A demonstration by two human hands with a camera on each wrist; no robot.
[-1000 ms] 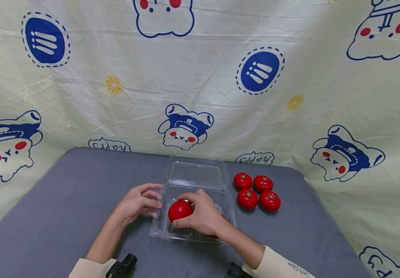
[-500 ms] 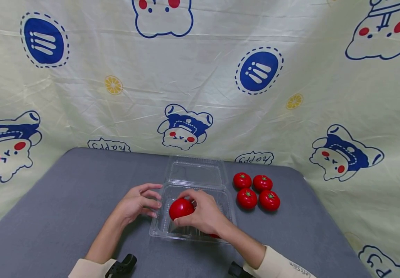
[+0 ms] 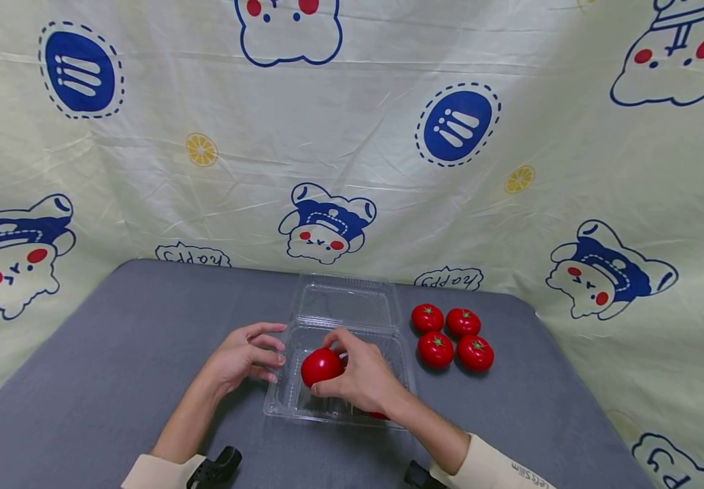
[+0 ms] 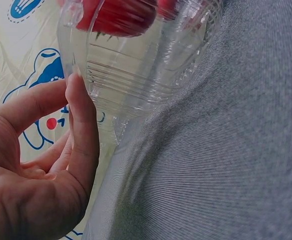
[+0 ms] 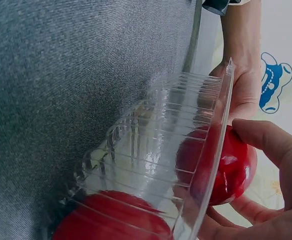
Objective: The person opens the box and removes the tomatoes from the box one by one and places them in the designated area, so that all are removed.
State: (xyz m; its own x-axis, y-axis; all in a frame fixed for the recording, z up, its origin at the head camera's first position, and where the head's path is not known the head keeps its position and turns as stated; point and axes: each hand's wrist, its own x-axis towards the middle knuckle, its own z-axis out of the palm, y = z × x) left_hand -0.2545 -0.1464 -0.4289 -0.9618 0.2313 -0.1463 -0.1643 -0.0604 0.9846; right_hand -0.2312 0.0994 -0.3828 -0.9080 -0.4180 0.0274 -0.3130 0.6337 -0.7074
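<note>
My right hand (image 3: 360, 370) grips a red tomato (image 3: 321, 367), thumb on the near side and fingers on the far side, over the left part of a clear plastic clamshell box (image 3: 273, 407). In the right wrist view the held tomato (image 5: 231, 165) shows partly through the box wall. Another tomato (image 5: 110, 217) sits inside the box; in the head view my right hand and wrist mostly cover it. My left hand (image 3: 243, 358) stands at the box's left side, fingers loosely extended. The left wrist view has its fingertips (image 4: 75, 82) right at the box's rim.
The box's clear lid (image 3: 348, 300) is folded back toward the rear. Right of the box, several tomatoes (image 3: 436, 350) with green stem tops stand close together on the grey table (image 3: 162, 339). A printed curtain (image 3: 388, 204) hangs behind the table's back edge.
My right hand has shifted slightly to the right and a little upward in the head view, with the tomato in its grip. My left hand has stayed at the box's side.
</note>
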